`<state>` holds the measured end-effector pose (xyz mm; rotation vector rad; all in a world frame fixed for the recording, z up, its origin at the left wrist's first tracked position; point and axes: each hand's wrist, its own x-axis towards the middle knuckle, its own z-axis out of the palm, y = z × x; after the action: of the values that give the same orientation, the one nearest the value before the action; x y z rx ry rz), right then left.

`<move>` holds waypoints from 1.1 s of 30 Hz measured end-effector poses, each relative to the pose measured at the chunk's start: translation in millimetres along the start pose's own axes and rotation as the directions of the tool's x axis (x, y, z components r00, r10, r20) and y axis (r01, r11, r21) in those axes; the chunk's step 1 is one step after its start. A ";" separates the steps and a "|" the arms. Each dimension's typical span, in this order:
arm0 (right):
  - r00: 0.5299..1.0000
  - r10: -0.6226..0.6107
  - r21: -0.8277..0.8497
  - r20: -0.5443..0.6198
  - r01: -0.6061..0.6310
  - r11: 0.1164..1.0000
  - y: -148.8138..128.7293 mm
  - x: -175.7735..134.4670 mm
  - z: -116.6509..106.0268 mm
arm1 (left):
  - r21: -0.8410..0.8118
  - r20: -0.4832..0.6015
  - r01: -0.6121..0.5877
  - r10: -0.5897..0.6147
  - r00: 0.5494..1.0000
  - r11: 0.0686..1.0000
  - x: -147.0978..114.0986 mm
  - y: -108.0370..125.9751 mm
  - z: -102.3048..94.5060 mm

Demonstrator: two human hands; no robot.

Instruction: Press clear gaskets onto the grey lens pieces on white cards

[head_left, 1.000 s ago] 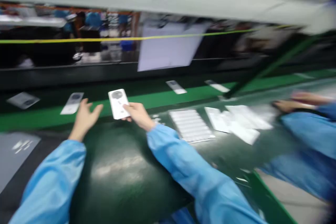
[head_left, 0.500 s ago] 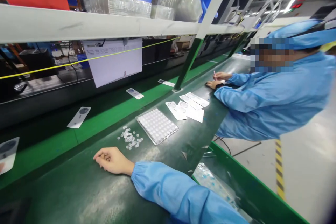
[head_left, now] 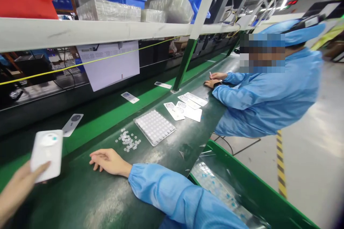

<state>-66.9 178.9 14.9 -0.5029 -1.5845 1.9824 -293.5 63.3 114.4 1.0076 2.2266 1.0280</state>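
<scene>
My left hand (head_left: 23,182) holds a white phone back cover (head_left: 49,155) by its lower end, thumb on the face. Near the cover's top is a round camera area with a small teal spot. My right hand (head_left: 110,161) rests on the green bench, its fingers loosely bent and apart, with nothing visible in them. Just beyond it lies a loose pile of small clear round pieces (head_left: 129,140). A clear tray (head_left: 155,127) with rows of round white pieces sits to the right of the pile.
Several white covers (head_left: 192,106) lie overlapped past the tray. Others lie spaced along the green strip, such as one cover (head_left: 72,125). A co-worker in blue (head_left: 258,96) sits at the right. An upright post (head_left: 185,61) and a shelf (head_left: 107,30) border the bench.
My left hand has come up from the left edge with a white phone back cover. My right hand's fingers have loosened from a curl. The view has shifted slightly.
</scene>
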 end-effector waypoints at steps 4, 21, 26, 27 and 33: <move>0.999 0.025 0.094 0.044 -0.029 0.995 2.3 -13.7 -2.3 | -0.163 0.170 -0.039 0.067 0.983 0.986 -69.1 0.4 76.9; 0.962 0.119 -0.262 0.244 -0.053 0.963 14.5 -65.7 -9.7 | -0.819 0.144 0.210 -0.164 0.976 0.534 -87.1 -19.8 142.3; 0.959 0.059 -0.343 0.277 0.042 0.938 7.2 -70.4 -8.6 | -0.811 0.085 0.172 -0.179 0.980 0.559 -88.5 -21.9 144.8; 0.963 0.043 -0.364 0.267 0.060 0.930 6.3 -70.6 -8.9 | -0.811 0.077 0.171 -0.187 0.979 0.559 -88.7 -22.4 145.9; 0.989 -0.027 -0.412 0.142 0.084 0.907 5.9 -68.3 -14.4 | -0.802 0.043 0.127 -0.156 0.987 0.583 -91.4 -25.8 147.4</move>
<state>-6.1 146.4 2.6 -0.4860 -2.1002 1.6617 -149.3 44.2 16.4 0.3744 1.4911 1.7405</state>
